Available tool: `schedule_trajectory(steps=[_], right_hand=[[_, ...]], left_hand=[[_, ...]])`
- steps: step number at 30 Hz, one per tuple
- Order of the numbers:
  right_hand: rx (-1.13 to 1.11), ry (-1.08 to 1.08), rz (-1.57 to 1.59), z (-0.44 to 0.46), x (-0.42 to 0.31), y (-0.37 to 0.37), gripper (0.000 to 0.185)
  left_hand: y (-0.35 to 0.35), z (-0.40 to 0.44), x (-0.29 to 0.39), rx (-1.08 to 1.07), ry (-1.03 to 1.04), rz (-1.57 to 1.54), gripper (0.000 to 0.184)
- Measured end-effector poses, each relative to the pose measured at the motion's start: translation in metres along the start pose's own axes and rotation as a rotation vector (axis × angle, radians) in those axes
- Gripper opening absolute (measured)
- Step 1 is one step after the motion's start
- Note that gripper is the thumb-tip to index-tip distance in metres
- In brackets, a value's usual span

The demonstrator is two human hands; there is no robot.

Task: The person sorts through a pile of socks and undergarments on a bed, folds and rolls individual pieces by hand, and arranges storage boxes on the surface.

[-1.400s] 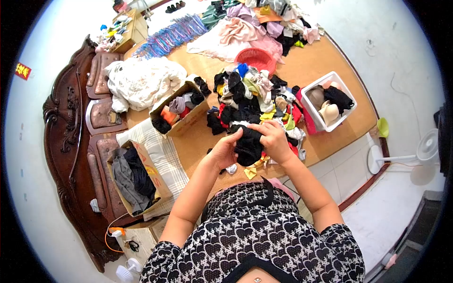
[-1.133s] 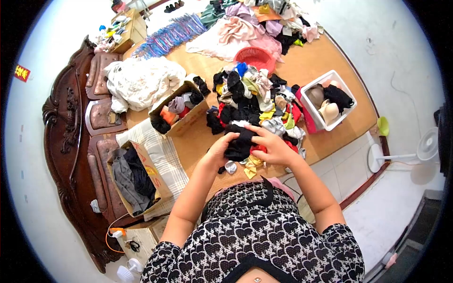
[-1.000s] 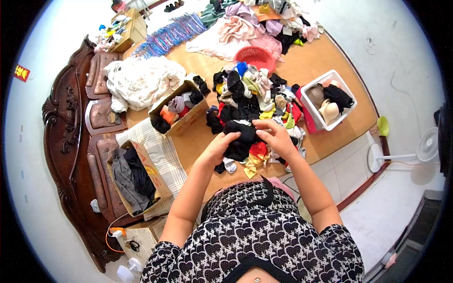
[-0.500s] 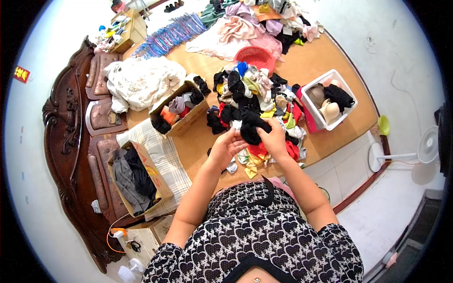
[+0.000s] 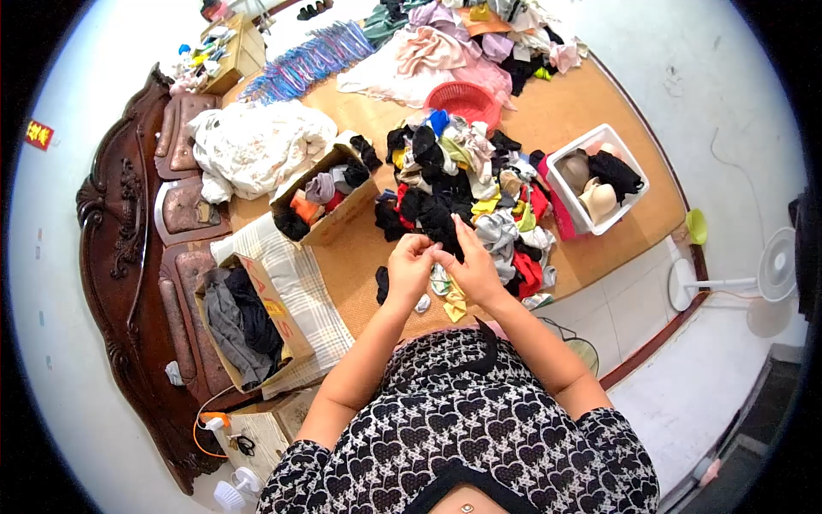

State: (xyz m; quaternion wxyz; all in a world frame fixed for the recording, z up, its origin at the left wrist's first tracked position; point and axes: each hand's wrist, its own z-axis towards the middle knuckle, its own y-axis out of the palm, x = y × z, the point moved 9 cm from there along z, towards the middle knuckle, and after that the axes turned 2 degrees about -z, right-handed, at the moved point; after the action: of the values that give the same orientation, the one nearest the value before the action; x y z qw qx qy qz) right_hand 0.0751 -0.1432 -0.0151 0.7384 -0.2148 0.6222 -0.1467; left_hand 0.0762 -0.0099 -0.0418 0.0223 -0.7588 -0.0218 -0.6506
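Both hands are working close together over the near side of the bed point(image 5: 625, 248). The left hand point(image 5: 411, 264) is curling inward, its fingertips meeting the thumb of the right hand point(image 5: 473, 270), whose other fingers are pointing forward. Black cloth point(image 5: 440, 226) is showing just beyond the fingertips, at the near side of the clothes pile point(image 5: 484, 171). I cannot tell whether either grip is closing on that cloth, since the fingers are hiding the contact.

Half a second ago a rounded black bundle was filling the right grip while the left palm was facing up beside it; now the hands are drawing together and the bundle is no longer standing out between them. The red cloth point(image 5: 529, 272) is showing to the right of the right hand, while the red patch between the wrists is dropping from sight. A small black piece point(image 5: 382, 285) is lying more fully in view left of the left wrist, and a yellow cloth point(image 5: 455, 303) is remaining below the hands. The cardboard box point(image 5: 334, 208) and white bin point(image 5: 610, 224) are staying put on either side.
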Motion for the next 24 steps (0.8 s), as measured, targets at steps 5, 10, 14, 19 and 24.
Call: schedule_trajectory(steps=[5,10,14,19,24], right_hand=[[-0.144,0.226,0.216,-0.001,0.032,0.013,0.059],[-0.278,0.345,0.443,-0.017,0.067,0.039,0.027],[-0.044,0.393,0.582,-0.026,0.078,0.037,0.020],[0.095,0.530,0.806,-0.031,0.084,0.041,0.017],[0.204,1.079,1.468,-0.069,0.130,0.092,0.016]], left_hand=[[-0.002,0.000,-0.014,-0.078,0.022,-0.036,0.013],[-0.001,-0.013,-0.035,-0.125,-0.256,-0.435,0.012],[0.013,-0.019,-0.030,-0.233,-0.326,-0.784,0.009],[0.027,-0.030,-0.041,-0.148,-0.423,-0.925,0.008],[0.016,-0.038,-0.080,-0.015,-0.316,-0.385,0.012]])
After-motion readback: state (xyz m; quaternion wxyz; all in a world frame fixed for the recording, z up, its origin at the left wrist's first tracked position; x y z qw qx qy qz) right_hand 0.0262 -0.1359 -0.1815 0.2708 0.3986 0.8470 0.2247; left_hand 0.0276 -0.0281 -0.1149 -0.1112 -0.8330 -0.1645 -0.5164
